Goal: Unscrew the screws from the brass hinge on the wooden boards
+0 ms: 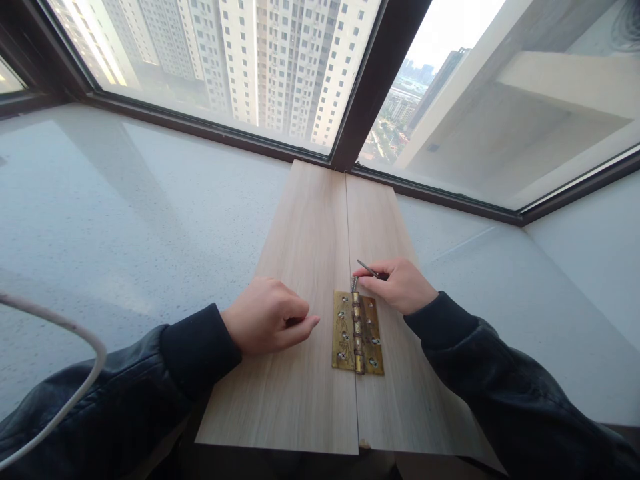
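A brass hinge (357, 333) lies spread flat across the seam between two pale wooden boards, with cross-head screws in several of its holes. Just above the top end of its barrel is a small threaded metal piece (354, 285), screw-like, at the fingertips of my right hand (403, 283). That hand is closed on a thin dark pointed rod (369, 269), whose tip points up and left; its other end is hidden in the fingers. My left hand (270, 317) rests over the left board (300, 227), left of the hinge. Its fingers are curled, and nothing shows in them.
The right board (375, 227) runs alongside the left one to the window frame (345, 133). Both lie on a white speckled sill (175, 213). At the left, a white cable (75, 327) loops in front of my sleeve. Tall buildings stand outside the glass.
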Demonstrator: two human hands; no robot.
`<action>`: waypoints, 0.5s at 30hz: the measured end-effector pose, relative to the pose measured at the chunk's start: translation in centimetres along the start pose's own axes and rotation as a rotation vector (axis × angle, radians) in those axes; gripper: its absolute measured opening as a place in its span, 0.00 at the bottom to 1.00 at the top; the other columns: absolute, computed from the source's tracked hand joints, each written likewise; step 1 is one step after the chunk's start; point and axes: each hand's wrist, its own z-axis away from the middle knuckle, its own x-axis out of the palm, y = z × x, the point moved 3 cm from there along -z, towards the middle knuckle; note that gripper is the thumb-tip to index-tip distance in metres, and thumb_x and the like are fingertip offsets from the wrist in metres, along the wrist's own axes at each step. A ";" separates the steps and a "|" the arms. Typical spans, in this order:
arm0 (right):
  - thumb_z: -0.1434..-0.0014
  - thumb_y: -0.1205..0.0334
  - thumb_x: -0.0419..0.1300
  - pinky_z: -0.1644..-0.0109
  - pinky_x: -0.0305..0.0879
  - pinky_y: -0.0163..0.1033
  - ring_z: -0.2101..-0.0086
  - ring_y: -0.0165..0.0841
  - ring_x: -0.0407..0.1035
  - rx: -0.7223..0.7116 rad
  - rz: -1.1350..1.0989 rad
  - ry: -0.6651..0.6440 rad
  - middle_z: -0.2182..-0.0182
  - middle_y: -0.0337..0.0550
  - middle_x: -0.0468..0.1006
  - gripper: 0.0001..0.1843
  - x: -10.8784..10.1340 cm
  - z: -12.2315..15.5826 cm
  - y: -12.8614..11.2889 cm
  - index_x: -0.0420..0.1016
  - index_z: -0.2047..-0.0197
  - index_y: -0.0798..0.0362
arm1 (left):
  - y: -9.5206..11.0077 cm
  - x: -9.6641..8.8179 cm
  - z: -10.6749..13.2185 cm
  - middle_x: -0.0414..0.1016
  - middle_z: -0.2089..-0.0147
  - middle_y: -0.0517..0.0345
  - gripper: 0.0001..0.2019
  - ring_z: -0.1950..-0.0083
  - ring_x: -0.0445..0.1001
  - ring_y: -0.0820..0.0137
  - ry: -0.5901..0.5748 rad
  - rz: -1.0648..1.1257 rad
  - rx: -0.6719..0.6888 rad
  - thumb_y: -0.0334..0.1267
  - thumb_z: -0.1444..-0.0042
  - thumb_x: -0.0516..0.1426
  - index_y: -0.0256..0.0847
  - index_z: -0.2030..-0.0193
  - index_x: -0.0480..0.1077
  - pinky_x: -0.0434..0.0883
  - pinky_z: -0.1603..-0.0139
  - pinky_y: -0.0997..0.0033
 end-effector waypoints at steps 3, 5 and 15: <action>0.48 0.59 0.57 0.63 0.65 0.39 0.69 0.35 0.72 0.002 0.004 0.017 0.70 0.44 0.80 0.16 0.0 0.1 0.1 0.81 0.61 0.57 | 0.0 0.0 0.1 0.47 0.84 0.66 0.20 0.81 0.46 0.79 -0.001 0.002 0.002 0.38 0.42 0.50 0.38 0.83 0.49 0.48 0.79 0.73; 0.48 0.58 0.57 0.63 0.65 0.40 0.70 0.35 0.71 0.007 0.007 0.037 0.70 0.43 0.80 0.16 0.0 0.0 0.2 0.81 0.61 0.57 | -0.1 0.0 0.1 0.47 0.84 0.66 0.20 0.81 0.46 0.79 -0.003 0.004 0.000 0.38 0.42 0.50 0.38 0.83 0.48 0.48 0.79 0.73; 0.49 0.56 0.58 0.70 0.61 0.37 0.76 0.30 0.66 0.001 0.001 0.055 0.77 0.40 0.76 0.14 0.1 -0.3 0.3 0.81 0.67 0.55 | -0.2 0.1 0.0 0.48 0.83 0.67 0.20 0.81 0.46 0.79 -0.029 0.008 -0.026 0.40 0.41 0.50 0.37 0.82 0.49 0.48 0.78 0.74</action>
